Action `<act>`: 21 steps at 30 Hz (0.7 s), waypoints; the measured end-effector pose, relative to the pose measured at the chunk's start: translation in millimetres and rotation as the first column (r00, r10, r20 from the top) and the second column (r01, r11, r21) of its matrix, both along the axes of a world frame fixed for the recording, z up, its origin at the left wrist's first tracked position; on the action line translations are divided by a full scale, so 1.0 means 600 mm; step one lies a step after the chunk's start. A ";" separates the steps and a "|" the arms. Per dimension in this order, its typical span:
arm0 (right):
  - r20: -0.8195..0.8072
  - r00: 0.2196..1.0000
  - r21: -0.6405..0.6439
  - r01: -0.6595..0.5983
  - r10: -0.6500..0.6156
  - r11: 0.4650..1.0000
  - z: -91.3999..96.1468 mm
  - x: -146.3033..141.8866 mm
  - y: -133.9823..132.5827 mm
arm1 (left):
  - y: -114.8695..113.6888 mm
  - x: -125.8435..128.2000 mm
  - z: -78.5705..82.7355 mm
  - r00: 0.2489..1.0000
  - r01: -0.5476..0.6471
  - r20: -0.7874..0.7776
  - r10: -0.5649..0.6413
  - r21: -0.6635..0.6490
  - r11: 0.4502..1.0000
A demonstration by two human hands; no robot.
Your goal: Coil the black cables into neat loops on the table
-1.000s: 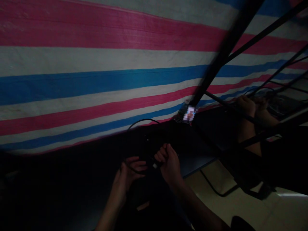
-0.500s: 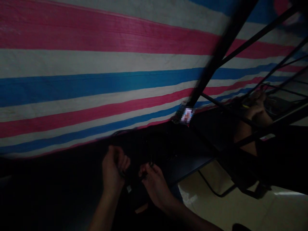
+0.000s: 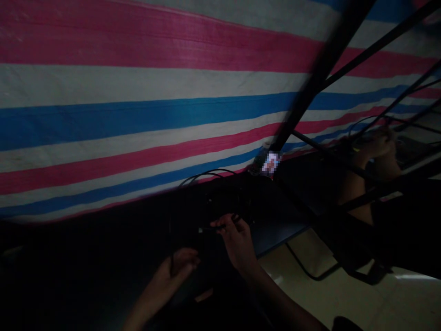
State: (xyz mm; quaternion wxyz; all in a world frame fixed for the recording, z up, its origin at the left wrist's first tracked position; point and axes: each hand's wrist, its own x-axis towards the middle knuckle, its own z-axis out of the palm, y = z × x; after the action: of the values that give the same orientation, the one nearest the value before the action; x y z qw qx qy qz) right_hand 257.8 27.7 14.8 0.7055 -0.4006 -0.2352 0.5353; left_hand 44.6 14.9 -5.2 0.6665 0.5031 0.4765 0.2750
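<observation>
The scene is very dark. My right hand (image 3: 236,239) pinches a thin black cable (image 3: 206,174) near its small plug end, over a dark table (image 3: 275,230). My left hand (image 3: 175,271) sits lower and to the left, fingers curled round another stretch of the same cable. A loop of the cable arcs up behind both hands against the striped sheet. What else lies on the table is lost in shadow.
A red, white and blue striped tarpaulin (image 3: 138,105) fills the background. Black metal frame bars (image 3: 320,69) cross at the right. Behind them another person's hands (image 3: 374,147) work at a neighbouring dark table. Pale floor (image 3: 330,294) shows at lower right.
My right hand rose and moved right, now pinching the cable end. My left hand dropped lower and loosened. The cable loop reappeared above the hands.
</observation>
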 end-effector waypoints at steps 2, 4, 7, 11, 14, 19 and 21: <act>0.006 1.000 0.006 -0.013 0.013 1.000 -0.001 0.000 -0.001 | -0.017 -0.014 -0.007 0.980 0.185 -0.060 -0.190 -0.080 0.980; -0.017 0.998 0.016 -0.055 0.055 0.998 -0.004 -0.006 -0.003 | -0.024 -0.011 -0.016 0.971 0.212 -0.086 -0.225 -0.139 0.967; -0.067 0.987 0.042 -0.144 0.147 0.989 -0.011 -0.024 -0.012 | -0.016 0.023 -0.026 0.994 -0.047 0.096 0.059 -0.119 0.992; -0.156 0.956 0.110 -0.233 0.248 0.966 -0.022 -0.054 -0.028 | 0.015 0.083 -0.012 0.823 -0.311 0.465 0.326 -0.112 0.944; -0.142 0.938 0.150 -0.294 0.315 0.944 -0.026 -0.068 -0.036 | 0.031 0.112 0.016 0.717 -0.447 0.508 0.477 -0.190 0.874; -0.061 0.941 0.150 -0.322 0.334 0.935 -0.033 -0.061 -0.040 | 0.044 0.119 0.050 0.616 -0.450 0.556 0.558 -0.334 0.828; -0.088 0.943 0.141 -0.308 0.322 0.941 -0.038 -0.046 -0.042 | 0.049 0.109 0.059 0.603 -0.411 0.614 0.508 -0.307 0.858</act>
State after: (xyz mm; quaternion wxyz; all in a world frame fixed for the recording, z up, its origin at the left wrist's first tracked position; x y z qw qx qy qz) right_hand 230.3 2.6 -7.8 0.6462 -0.2826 -0.2901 0.6468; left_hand 110.0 44.2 30.4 0.7312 0.1819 0.3312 0.5679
